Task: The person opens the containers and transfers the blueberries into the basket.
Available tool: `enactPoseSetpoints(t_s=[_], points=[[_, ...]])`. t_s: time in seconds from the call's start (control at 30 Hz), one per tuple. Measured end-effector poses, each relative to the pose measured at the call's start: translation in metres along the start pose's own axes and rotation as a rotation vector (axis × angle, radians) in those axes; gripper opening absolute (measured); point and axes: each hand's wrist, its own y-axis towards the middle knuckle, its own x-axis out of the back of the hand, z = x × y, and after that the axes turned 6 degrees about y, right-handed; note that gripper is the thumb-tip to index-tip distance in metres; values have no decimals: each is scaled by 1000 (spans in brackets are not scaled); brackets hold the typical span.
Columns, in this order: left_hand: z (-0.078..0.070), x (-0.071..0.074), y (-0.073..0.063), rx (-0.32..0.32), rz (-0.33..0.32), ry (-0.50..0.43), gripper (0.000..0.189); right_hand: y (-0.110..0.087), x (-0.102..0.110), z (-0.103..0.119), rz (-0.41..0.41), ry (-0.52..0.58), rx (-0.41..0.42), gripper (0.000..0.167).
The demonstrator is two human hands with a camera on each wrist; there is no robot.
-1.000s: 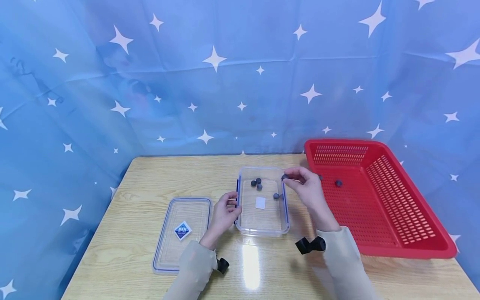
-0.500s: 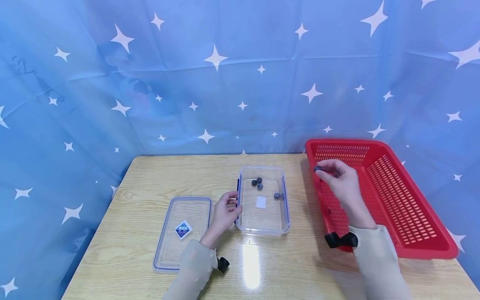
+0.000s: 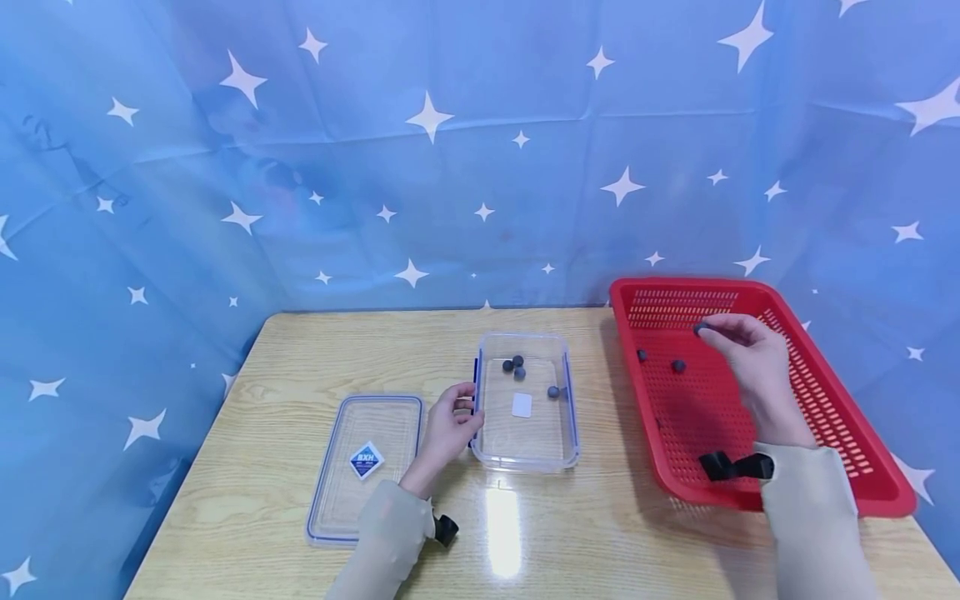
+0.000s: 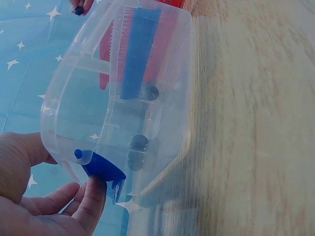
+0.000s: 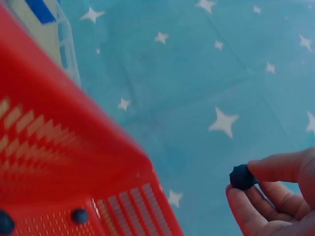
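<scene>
My right hand is over the red basket, pinching a blueberry between thumb and fingertips. Two more blueberries, one near the middle and one by the left wall, lie inside the basket. A clear plastic container with blue clips stands on the table, several blueberries on its bottom. My left hand holds its left wall, thumb at the rim; in the left wrist view a fingertip touches the blue clip.
A clear lid with a blue edge and a BXH label lies left of the container on the wooden table. Behind the table hangs a blue curtain with white stars.
My right hand has moved right, from the container's right rim across to over the basket, still pinching the blueberry. The left hand and the container stay in place.
</scene>
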Motion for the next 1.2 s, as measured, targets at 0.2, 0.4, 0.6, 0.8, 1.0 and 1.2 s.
enactPoseSetpoints(t_s=[0.2,0.4,0.6,0.8,1.0,1.2], points=[[-1,0,-1,16,5,-5,40,11,21,-9,-33,127,-36,15],[-28,6,-8,18,23,-25,39,18,38,-16,-72,183,-132,18],[-4,0,-1,25,12,-16,40,20,47,-24,-125,184,-208,23],[11,-3,1,18,-4,1,41,21,49,-24,-162,176,-170,17],[13,-3,2,17,-6,3,41,17,43,-17,-178,230,-147,10],[11,-3,2,22,-4,12,41,5,17,-9,-139,367,-50,9]])
